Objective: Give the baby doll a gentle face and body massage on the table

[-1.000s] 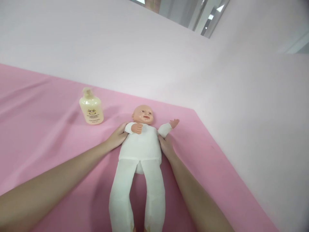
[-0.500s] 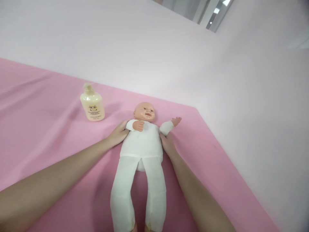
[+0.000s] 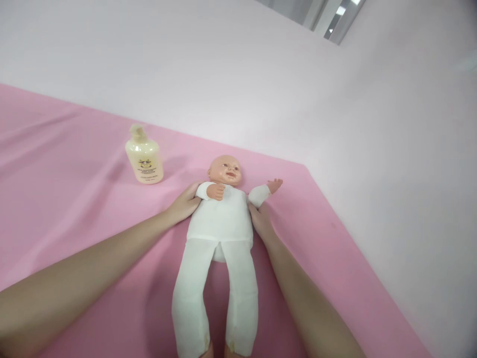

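My left hand (image 3: pixel 182 205) cups the baby doll (image 3: pixel 219 223) under its shoulder, and my right hand (image 3: pixel 261 221) presses against its other side beneath the raised arm, so both palms hold its white cloth torso between them. The doll lies on its back on the pink sheet (image 3: pixel 74 199), not lifted. The lotion pump bottle (image 3: pixel 144 155) stands upright, well apart from my left hand, closed and full of pale cream; I judge it untouched.
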Tool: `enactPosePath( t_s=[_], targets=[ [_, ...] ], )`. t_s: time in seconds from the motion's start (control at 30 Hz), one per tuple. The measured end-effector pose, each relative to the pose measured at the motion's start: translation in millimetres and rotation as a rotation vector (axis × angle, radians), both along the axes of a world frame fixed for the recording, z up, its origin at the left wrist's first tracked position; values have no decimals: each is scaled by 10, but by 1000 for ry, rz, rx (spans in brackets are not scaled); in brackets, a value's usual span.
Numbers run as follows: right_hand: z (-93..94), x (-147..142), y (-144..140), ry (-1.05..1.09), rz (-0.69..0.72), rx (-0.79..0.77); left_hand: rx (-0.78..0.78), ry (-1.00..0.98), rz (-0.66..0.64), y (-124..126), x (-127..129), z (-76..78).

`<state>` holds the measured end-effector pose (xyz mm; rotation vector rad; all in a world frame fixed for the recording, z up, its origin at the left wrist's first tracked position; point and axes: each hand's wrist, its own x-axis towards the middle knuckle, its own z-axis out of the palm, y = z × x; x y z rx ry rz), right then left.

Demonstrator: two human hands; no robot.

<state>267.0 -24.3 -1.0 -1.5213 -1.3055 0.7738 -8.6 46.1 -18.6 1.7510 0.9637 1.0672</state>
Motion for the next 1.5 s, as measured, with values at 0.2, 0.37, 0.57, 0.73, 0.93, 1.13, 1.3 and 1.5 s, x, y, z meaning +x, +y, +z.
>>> enactPosePath(
  t_s=[0.2,0.37,0.57,0.73,0.93,1.13,1.3,1.5],
  targets=[
    [48,-20,-22,-17,7,-46,-9,4,8,12,-4,-10],
    [56,-31,-23,-17,-13,-42,-3,8,9,3,-4,2],
    [49,-29,-9,-8,-5,-24,-16,5,8,-26,0,43],
    [67,-28,-26,-16,-7,-65,-15,15,11,-37,5,64],
    [86,-41,-39,-12,-11,-84,-27,35,20,-76,19,137],
    [104,-53,-59,2,-4,-49,-22,27,16,-65,16,121],
    [80,-37,-44,-16,-13,-84,-9,16,5,-55,11,105],
    [64,-29,-26,-7,7,-39,-26,14,13,-71,19,132]
  ],
)
